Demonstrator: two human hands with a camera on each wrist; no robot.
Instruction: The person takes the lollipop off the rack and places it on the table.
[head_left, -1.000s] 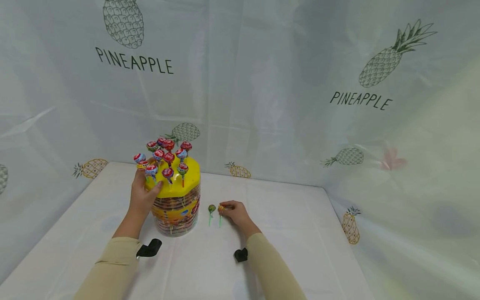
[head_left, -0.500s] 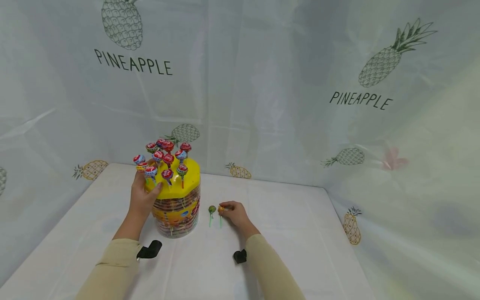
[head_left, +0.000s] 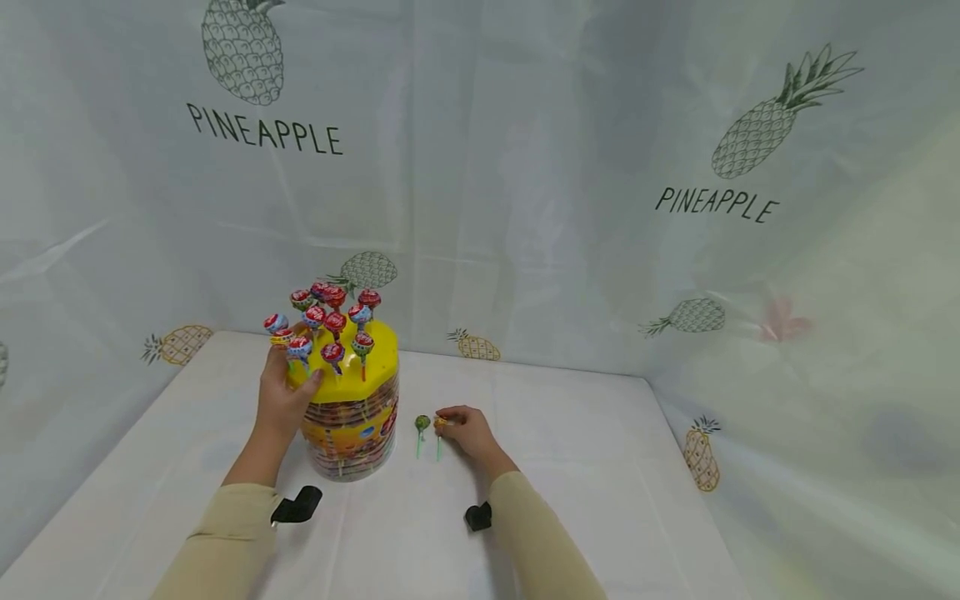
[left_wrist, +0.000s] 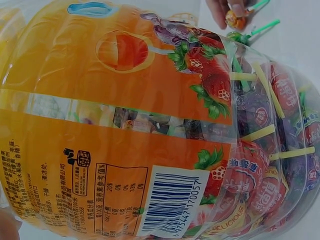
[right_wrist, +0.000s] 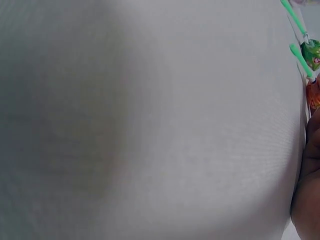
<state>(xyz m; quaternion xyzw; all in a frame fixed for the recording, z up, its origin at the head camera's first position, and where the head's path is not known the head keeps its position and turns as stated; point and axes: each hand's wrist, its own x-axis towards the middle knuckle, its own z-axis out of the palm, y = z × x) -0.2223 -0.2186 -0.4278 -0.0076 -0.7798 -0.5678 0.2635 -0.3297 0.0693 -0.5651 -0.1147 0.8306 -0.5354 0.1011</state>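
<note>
Yellow-lidded, the lollipop tub [head_left: 351, 417] is gripped at its upper rim by the left hand [head_left: 283, 398], left of the tabletop [head_left: 585, 467] centre. An orange lollipop [head_left: 438, 423] lying just right of the tub is pinched at its head by the right hand [head_left: 467, 431], with a green lollipop [head_left: 422, 423] just beside it.
</note>
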